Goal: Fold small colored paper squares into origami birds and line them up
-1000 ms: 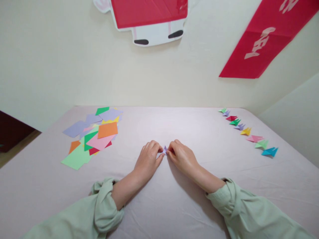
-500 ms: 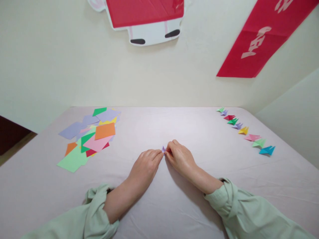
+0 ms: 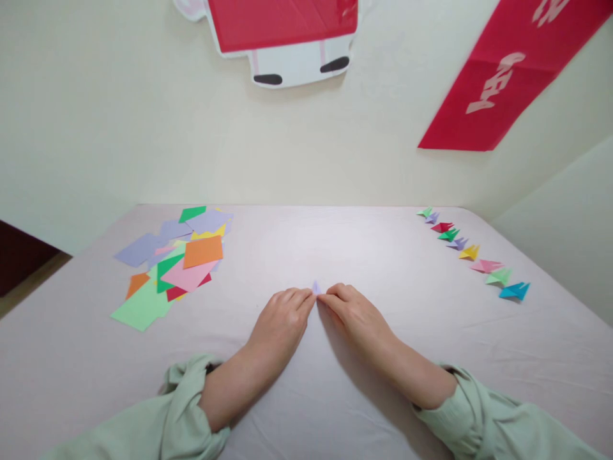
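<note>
A tiny folded lilac paper piece (image 3: 316, 288) lies on the pale pink table (image 3: 335, 396), at the tips of both hands. My left hand (image 3: 280, 326) rests palm down with fingers stretched forward, fingertips touching the piece. My right hand (image 3: 354, 316) lies beside it, fingers extended and pressed on the piece from the right. Only a small point of the paper shows between the fingertips. Both wrists come out of rolled pale green sleeves.
A loose pile of coloured paper sheets (image 3: 175, 265) lies at the left. A row of several small folded paper pieces (image 3: 472, 252) runs along the right side, ending with a blue one (image 3: 514, 291). A wall with red banners stands behind the table.
My right hand has flattened and slid back toward me, its fingers uncurling from a pinch. My left hand stretched its fingers earlier and now stays put. The lilac piece remains at the fingertips.
</note>
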A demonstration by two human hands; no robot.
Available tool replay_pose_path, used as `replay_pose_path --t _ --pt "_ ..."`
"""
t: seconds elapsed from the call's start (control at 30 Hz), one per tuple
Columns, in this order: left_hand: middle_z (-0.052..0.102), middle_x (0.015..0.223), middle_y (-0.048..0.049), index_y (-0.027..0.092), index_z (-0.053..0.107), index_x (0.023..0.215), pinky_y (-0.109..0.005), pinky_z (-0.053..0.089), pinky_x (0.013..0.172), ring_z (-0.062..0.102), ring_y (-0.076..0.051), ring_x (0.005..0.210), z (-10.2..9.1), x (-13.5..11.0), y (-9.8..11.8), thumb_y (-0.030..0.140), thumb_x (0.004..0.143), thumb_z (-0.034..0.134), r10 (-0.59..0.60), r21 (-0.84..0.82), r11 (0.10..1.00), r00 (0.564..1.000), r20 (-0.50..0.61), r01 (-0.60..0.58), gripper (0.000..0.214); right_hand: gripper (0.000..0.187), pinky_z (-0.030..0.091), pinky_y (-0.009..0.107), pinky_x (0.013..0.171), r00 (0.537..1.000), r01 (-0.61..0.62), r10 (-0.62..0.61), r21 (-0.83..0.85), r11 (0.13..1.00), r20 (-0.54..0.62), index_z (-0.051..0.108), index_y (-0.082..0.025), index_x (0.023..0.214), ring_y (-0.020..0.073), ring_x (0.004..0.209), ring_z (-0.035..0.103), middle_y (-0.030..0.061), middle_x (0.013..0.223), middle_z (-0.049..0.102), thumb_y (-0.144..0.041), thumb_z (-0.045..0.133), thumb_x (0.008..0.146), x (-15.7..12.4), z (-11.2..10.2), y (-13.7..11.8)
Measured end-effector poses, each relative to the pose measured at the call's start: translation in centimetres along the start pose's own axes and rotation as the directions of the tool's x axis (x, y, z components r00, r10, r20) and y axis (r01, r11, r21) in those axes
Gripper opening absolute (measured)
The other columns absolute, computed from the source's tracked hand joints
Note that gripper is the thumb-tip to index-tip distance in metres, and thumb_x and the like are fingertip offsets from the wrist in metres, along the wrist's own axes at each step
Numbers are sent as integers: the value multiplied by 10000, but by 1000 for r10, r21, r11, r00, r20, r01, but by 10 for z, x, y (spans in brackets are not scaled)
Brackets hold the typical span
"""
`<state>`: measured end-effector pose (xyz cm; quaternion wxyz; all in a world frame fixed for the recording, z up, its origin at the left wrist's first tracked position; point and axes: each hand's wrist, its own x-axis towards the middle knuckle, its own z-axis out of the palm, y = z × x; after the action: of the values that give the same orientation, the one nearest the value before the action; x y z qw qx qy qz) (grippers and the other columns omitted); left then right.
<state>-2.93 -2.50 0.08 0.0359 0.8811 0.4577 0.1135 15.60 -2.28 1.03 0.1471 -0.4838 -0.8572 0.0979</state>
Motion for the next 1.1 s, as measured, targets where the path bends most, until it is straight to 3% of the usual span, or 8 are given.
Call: replay_pose_path --t 0.13,0.23,0.4,0.53,0.83,0.97,1.1 --pt "648 1205 -82 164 573 1210 -387 472 932 587 -230 1100 -3 0 4 126 914 517 -16 20 1000 999 34 15 303 327 481 365 794 998 67 -65 -235 970 15 582 -154 1237 238 938 575 100 1065 648 -159 585 910 -11 5 -7" --pt "637 1233 -100 145 569 1226 -398 460 952 580 -238 1123 -5 -1 7 143 913 516 -14 58 998 999 51 11 318 449 470 402 811 998 61 -61 -320 945 11 518 -144 1318 261 985 559 114 1139 633 -268 624 900 -16 6 -12" --pt "603 1314 -115 137 532 1301 -414 434 975 546 -259 1181 -5 -9 8 268 921 549 4 122 992 999 50 -10 402 478 470 405 804 999 51 -48 -333 942 17 516 -129 1304 259 977 555 117 1134 628 -357 628 899 -16 4 -18" --pt "571 1373 -99 171 510 1345 -464 407 997 522 -286 1212 -3 -17 4 358 914 563 0 129 992 1000 26 -3 473 427 478 402 795 999 44 -33 -329 943 39 551 -111 1246 267 962 557 130 1123 625 -325 643 887 -15 3 -20" --pt "543 1390 -162 105 483 1352 -445 397 1027 515 -291 1236 5 -18 4 346 926 532 -91 89 991 992 -89 99 493 429 457 396 808 998 54 -46 -344 937 31 544 -95 1258 279 985 550 148 1163 617 -305 630 893 -16 3 -20" --pt "548 1388 -133 128 486 1345 -432 380 1059 505 -278 1246 5 -14 9 383 922 545 6 25 1000 1000 -29 -5 497 351 452 393 797 998 45 -30 -356 933 49 563 -105 1230 268 965 558 138 1140 628 -226 603 904 -16 3 -19" --pt "566 1361 -124 139 505 1316 -431 391 1051 512 -274 1233 4 -11 11 382 916 558 -1 -18 1000 1000 15 2 470 337 452 391 819 999 15 -2 -300 954 44 567 -126 1222 256 977 556 113 1143 630 -189 607 894 -14 3 -17"
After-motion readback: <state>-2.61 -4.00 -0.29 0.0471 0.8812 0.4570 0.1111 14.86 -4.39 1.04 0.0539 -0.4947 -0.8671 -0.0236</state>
